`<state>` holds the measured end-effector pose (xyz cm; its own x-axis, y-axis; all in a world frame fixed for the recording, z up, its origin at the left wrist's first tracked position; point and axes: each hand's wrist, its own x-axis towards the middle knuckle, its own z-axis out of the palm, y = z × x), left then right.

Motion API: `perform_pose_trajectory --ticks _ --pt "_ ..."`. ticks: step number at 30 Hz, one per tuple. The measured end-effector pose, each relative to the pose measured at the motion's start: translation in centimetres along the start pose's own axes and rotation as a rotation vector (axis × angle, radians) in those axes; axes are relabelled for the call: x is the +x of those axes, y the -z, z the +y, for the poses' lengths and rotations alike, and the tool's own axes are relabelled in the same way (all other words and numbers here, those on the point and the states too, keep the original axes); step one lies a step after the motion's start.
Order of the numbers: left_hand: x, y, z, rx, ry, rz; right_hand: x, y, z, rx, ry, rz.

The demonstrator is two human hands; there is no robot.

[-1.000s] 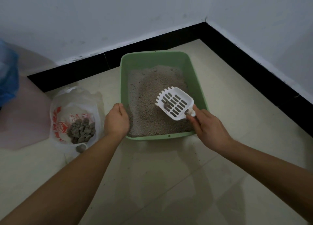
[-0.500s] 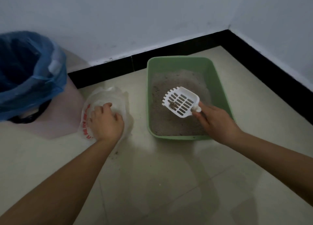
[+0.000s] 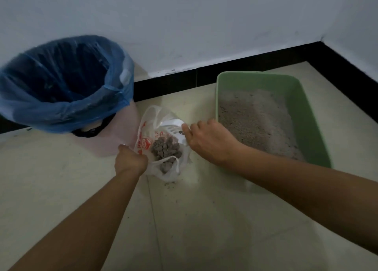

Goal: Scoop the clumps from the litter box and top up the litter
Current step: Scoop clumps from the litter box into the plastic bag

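A green litter box (image 3: 302, 105) filled with grey-brown litter (image 3: 255, 119) sits on the floor at the right. Left of it lies a white plastic bag (image 3: 163, 174) with red print, holding several grey clumps (image 3: 166, 149). My right hand (image 3: 210, 142) grips the handle of a white slotted scoop (image 3: 171, 127), which is tipped into the bag's mouth above the clumps. My left hand (image 3: 129, 160) pinches the bag's left edge and holds it open.
A bin lined with a blue bag (image 3: 61, 82) stands at the left by the white wall with black skirting (image 3: 167, 82). Loose litter grains (image 3: 169, 186) are scattered on the pale tiled floor near the bag.
My right hand carried the scoop left out of the litter box and tipped it into the bag. My left hand shifted from the top of the bag to its left edge, opening it.
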<state>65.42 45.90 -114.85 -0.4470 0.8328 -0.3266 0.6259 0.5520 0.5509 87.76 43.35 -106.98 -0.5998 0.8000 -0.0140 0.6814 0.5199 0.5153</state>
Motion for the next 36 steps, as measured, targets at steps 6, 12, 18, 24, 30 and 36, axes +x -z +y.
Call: perform_pose_trajectory --ticks 6,12,18,24,30,36 --pt "-0.5 -1.1 1.4 0.046 -0.087 -0.019 -0.9 -0.3 2.3 0.053 -0.108 0.016" --pt "-1.8 -2.9 3.4 0.238 -0.151 0.132 -3.2 -2.3 3.9 0.487 -0.358 0.029" --pt "-3.0 -5.1 5.7 0.236 -0.257 0.268 -6.5 -3.8 6.3 0.736 -0.599 0.117" --pt "-3.4 -4.7 3.8 0.099 0.008 0.299 -6.2 -3.7 5.6 0.774 -0.502 0.147" --pt "-2.1 -2.7 1.4 -0.180 0.090 0.219 -1.9 -3.5 0.6 0.439 -0.006 0.105" --pt "-2.0 -2.2 1.2 -0.238 0.083 0.189 0.8 -4.2 -1.1 0.268 0.065 -0.042"
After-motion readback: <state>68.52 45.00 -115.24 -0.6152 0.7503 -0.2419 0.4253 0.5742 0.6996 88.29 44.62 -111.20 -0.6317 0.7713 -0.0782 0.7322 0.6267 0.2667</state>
